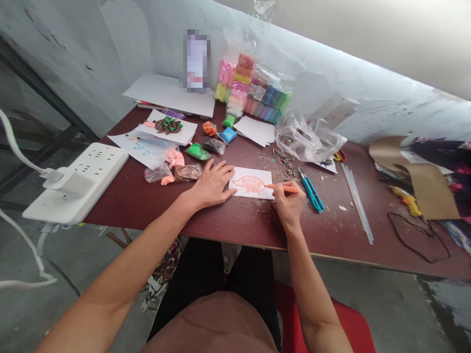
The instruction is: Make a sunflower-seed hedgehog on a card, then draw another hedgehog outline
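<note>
A small white paper [237, 191] lies near the table's front edge, bearing an orange hedgehog drawing [248, 184]. My right hand [289, 203] grips an orange marker [281, 188], its tip at the right end of the hedgehog's outline. Flat on the table, my left hand [213, 184] touches the paper's left edge with fingers spread. Just right of my right hand rests a teal utility knife [312, 191]. Sunflower seeds [287, 163] are scattered behind the paper. Bags of green clay [198, 151] and brown clay [188, 172] lie beyond my left hand.
A blue hedgehog drawing [147, 148] and a seed-covered clay figure [169, 124] lie at the left. A white power strip [79, 181] stands at the table's left edge. Clear glue sticks [357, 203] and a yellow glue gun [406, 200] with its cord occupy the right side.
</note>
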A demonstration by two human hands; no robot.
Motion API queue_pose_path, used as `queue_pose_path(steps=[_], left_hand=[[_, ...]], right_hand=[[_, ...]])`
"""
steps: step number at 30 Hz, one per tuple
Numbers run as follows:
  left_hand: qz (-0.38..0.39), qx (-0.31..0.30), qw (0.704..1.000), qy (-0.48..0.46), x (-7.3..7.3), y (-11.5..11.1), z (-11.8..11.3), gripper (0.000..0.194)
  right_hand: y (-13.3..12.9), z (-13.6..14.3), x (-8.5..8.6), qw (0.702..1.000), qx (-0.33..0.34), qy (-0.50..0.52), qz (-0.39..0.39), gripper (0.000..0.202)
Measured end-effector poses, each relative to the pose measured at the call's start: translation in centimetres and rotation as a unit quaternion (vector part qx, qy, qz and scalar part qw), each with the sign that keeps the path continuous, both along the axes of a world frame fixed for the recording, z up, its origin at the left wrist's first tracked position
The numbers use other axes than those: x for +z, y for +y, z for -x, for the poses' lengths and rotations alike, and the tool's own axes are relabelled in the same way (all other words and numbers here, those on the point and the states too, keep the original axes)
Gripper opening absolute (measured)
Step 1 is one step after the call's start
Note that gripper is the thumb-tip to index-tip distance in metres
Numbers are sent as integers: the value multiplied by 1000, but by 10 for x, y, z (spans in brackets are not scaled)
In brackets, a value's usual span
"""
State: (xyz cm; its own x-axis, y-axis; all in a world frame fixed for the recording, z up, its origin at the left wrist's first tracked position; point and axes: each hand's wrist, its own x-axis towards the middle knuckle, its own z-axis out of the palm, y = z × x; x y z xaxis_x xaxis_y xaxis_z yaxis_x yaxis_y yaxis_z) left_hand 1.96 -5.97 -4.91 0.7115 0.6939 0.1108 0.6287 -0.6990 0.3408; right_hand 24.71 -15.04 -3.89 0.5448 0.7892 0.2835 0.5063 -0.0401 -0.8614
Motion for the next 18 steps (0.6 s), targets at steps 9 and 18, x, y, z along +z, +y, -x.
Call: queue_pose_path(steps=[9,18], left_hand=[[-7,1,1000,-6,-2,0,0,51],[-1,3,1000,5,1,0,-1,52]], right_hand=[[1,0,-5,999,20,-15,21,24],[1,-2,-4,999,20,-19,22,23]])
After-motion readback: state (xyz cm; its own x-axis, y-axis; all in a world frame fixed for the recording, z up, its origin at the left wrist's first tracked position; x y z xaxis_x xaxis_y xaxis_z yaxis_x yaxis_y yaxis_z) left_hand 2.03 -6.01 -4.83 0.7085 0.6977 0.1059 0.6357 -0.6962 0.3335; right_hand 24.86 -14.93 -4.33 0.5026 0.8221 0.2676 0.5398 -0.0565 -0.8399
